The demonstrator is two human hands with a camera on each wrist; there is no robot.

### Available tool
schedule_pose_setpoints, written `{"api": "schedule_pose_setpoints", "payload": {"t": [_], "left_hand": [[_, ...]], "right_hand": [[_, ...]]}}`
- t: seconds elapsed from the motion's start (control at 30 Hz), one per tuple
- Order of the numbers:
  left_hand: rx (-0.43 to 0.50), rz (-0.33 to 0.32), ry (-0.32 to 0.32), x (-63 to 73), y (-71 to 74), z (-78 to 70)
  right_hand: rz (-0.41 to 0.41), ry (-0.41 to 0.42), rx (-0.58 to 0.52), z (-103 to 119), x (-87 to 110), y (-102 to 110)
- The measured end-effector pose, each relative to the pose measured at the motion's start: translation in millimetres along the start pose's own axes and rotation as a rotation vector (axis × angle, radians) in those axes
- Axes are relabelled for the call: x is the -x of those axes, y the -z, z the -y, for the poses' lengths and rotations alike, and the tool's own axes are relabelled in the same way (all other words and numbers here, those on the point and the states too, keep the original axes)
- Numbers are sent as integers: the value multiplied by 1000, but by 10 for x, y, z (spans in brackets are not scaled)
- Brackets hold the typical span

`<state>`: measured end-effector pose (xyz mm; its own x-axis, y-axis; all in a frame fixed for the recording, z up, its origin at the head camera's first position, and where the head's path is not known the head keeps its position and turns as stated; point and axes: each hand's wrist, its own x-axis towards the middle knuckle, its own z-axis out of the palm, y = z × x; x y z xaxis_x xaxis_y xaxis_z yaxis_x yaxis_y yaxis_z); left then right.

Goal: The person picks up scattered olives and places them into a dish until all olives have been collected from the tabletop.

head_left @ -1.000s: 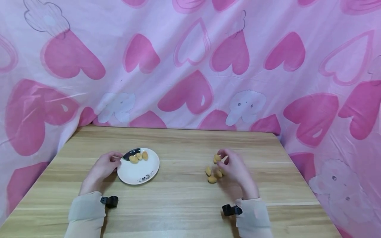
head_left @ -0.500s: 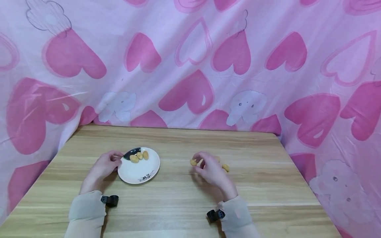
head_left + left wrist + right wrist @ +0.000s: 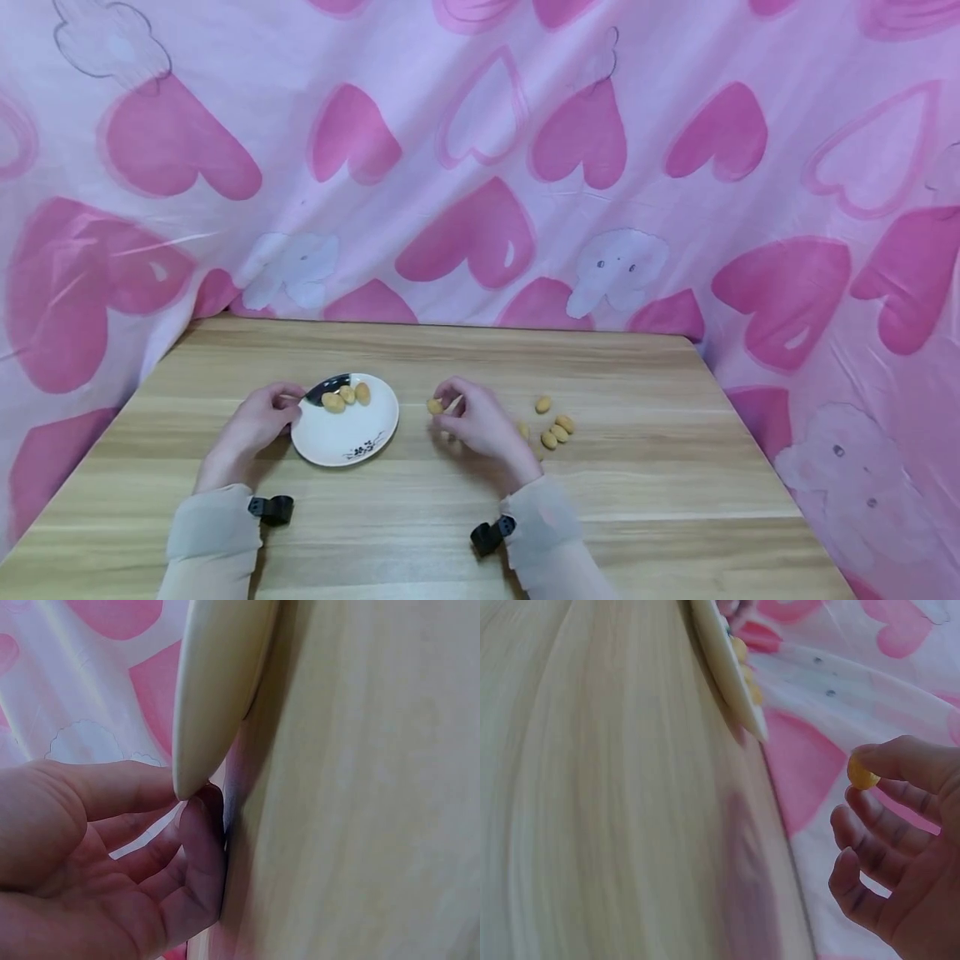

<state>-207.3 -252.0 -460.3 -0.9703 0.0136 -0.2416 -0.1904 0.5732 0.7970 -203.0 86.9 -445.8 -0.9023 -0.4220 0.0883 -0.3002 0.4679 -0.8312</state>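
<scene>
My left hand (image 3: 258, 425) pinches the left rim of a small round plate (image 3: 330, 437), its thumb on the upper side and fingers curled beneath in the left wrist view. The plate is white, with a black patch at its upper left and a dark floral print. On it lie three small tan oval nuts (image 3: 333, 403). My right hand (image 3: 480, 421) is to the right of the plate, pinching one yellowish oval nut (image 3: 862, 772) between thumb and fingertips, held above the table. Its other fingers are loosely bent in the right wrist view.
Several more tan nuts (image 3: 549, 439) lie loose on the wooden table (image 3: 390, 533) right of my right hand, some partly hidden behind it. A pink heart-patterned cloth (image 3: 480, 125) hangs along the table's back edge and sides.
My right hand has moved left from the loose nuts toward the plate, carrying one nut and uncovering others behind it. My left hand and the plate have stayed in place.
</scene>
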Motion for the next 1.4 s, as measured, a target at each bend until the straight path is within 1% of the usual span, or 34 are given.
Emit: {"api": "schedule_pose_setpoints", "payload": {"t": [0.07, 0.17, 0.3, 0.33, 0.43, 0.53, 0.6, 0.77, 0.97, 1.13, 1.27, 1.4], "left_hand": [[-3, -1, 8, -3, 10, 2], [-9, 1, 23, -10, 14, -2], [2, -3, 10, -10, -2, 6], [6, -4, 6, -9, -1, 6], [10, 2, 24, -17, 11, 3], [10, 9, 51, -25, 18, -12], [5, 13, 65, -33, 21, -35], [-13, 12, 53, -32, 37, -79], [-13, 17, 54, -3, 32, -39], [0, 14, 56, -1, 32, -37], [-2, 14, 72, -7, 41, -40], [-3, 19, 67, -12, 37, -39]], "right_hand": [[25, -9, -47, 17, -87, -98], [39, -24, -78, 46, -208, -228], [37, -69, -119, 102, -353, -379], [32, -87, -113, 121, -394, -412], [12, -134, -72, 195, -520, -492], [-10, -158, 8, 246, -634, -550], [-27, -165, 33, 259, -693, -582], [-74, -202, 94, 295, -790, -655], [-75, -274, 244, 338, -821, -751], [-60, -331, 323, 375, -816, -792], [-40, -339, 363, 390, -820, -810], [-30, -337, 393, 371, -822, -824]]}}
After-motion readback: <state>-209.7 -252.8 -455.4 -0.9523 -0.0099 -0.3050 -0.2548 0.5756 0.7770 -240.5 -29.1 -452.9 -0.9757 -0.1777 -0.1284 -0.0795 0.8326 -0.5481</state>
